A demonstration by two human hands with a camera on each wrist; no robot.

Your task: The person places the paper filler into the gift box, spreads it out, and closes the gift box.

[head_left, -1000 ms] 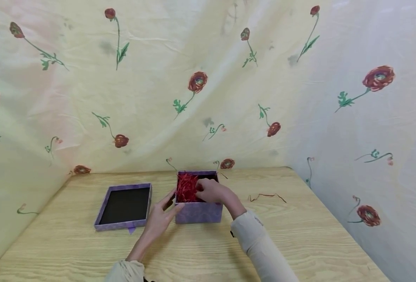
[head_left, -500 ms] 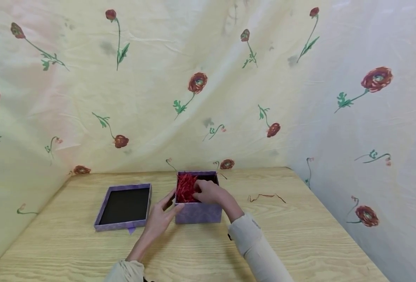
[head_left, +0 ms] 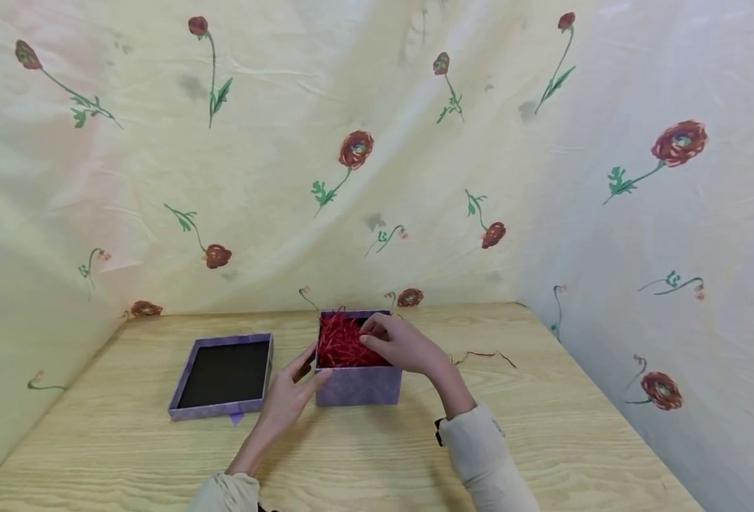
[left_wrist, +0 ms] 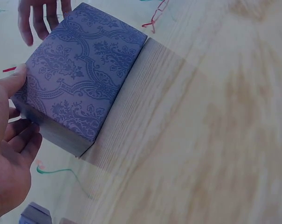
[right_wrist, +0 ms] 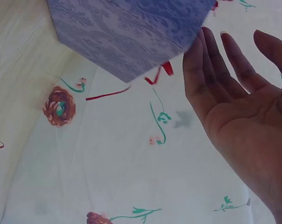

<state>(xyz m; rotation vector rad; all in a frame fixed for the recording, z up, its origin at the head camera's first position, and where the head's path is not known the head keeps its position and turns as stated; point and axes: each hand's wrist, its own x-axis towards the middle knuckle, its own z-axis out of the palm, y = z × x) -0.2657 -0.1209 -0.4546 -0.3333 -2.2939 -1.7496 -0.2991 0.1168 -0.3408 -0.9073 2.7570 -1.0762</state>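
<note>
A purple patterned box (head_left: 359,388) stands uncovered on the table, filled with red shredded paper (head_left: 341,343). My left hand (head_left: 283,403) steadies its near left corner; the thumb lies on the front face and the fingers curl against the left side, as the left wrist view shows on the box wall (left_wrist: 80,74). Above the box's right part hovers my right hand (head_left: 408,346), its fingers loosely bent at the shredded paper. In the right wrist view this right hand (right_wrist: 243,107) has its fingers apart, with nothing visible between them.
To the left of the box lies its purple lid (head_left: 226,373), black inside facing up, with a small ribbon tab (head_left: 236,419) at its front. A thin red strand (head_left: 487,354) lies on the wooden table (head_left: 351,462) to the right. Flowered fabric (head_left: 255,163) hangs behind.
My right hand has risen and shifted right from down inside the box. The red shredded paper now spreads farther toward the right side. My left hand has kept its place.
</note>
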